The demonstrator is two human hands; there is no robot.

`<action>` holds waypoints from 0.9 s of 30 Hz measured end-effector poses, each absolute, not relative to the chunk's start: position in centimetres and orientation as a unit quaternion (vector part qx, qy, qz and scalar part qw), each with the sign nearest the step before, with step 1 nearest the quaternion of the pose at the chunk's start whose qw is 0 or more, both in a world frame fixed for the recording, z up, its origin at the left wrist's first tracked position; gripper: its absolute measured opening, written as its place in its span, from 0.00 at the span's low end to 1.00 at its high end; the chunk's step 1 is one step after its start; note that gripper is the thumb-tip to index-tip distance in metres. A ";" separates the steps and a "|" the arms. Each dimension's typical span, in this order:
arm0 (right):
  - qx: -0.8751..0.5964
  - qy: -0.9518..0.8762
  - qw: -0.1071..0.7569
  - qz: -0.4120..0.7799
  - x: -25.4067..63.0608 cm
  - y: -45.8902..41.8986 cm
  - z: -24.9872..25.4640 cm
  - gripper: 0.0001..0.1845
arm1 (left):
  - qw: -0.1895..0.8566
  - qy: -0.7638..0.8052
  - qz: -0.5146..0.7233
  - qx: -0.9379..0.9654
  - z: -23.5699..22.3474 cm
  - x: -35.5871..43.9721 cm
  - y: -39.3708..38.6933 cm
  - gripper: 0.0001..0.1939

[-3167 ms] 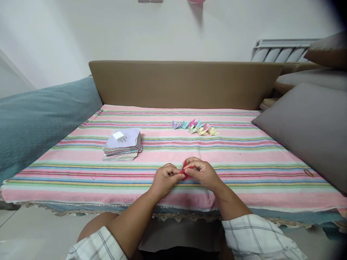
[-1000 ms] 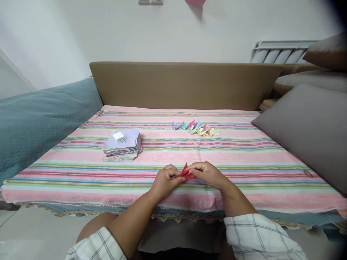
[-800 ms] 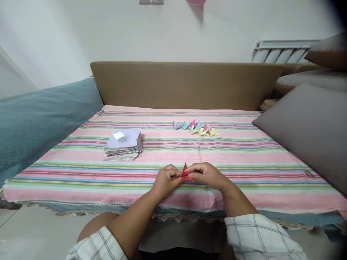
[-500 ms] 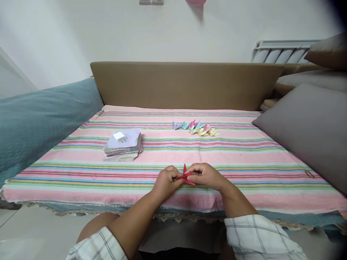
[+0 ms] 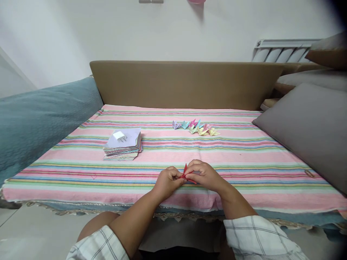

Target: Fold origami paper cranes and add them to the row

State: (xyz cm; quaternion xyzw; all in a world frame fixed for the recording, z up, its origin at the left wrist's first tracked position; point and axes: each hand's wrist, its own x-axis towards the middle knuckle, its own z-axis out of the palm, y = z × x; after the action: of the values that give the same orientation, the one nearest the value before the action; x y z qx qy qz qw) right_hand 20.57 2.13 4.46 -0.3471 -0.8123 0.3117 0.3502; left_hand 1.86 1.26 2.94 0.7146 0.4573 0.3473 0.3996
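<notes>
Between my two hands is a small folded red paper crane (image 5: 185,169), with one point sticking up and another slanting down to the right. My left hand (image 5: 168,181) pinches its left end between thumb and fingers. From the right, my right hand (image 5: 204,174) is closed on its middle, and the fingers hide part of the folds. Beyond my hands, several folded paper cranes (image 5: 202,131) in purple, blue, pink, green and yellow sit in a cluster on the striped cloth (image 5: 162,151).
A stack of coloured paper squares (image 5: 123,144) stands to the left, with a small white block (image 5: 118,135) on top. A blue cushioned armrest (image 5: 48,115) borders the left, grey pillows (image 5: 306,130) the right, and a brown backrest (image 5: 179,85) the rear. A brown loop (image 5: 309,174) lies at right.
My right hand has shifted slightly on the red paper crane, its fingers now covering more of the middle. My left hand keeps its pinch in nearly the same place.
</notes>
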 end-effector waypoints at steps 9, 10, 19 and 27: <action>-0.416 -0.692 0.434 0.399 19.9 1.9 4.2 0.13 | 0.515 0.453 0.396 0.610 3.0 2.1 1.0 0.12; -0.427 -0.653 0.465 0.418 19.9 1.9 4.1 0.15 | 0.569 0.443 0.412 0.556 3.0 2.3 1.0 0.15; -0.369 -0.647 0.493 0.449 19.4 1.9 4.0 0.12 | 0.716 0.374 0.502 0.309 3.3 3.1 0.5 0.18; -0.324 -0.671 0.482 0.461 19.7 1.8 4.1 0.12 | 0.752 0.357 0.450 0.321 3.5 2.9 0.3 0.18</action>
State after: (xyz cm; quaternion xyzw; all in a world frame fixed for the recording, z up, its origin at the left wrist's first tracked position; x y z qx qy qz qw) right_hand 19.69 1.84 4.11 -0.3237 -0.6714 0.4610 0.4816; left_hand 2.88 0.28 3.49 0.3214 0.3573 0.4504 0.7524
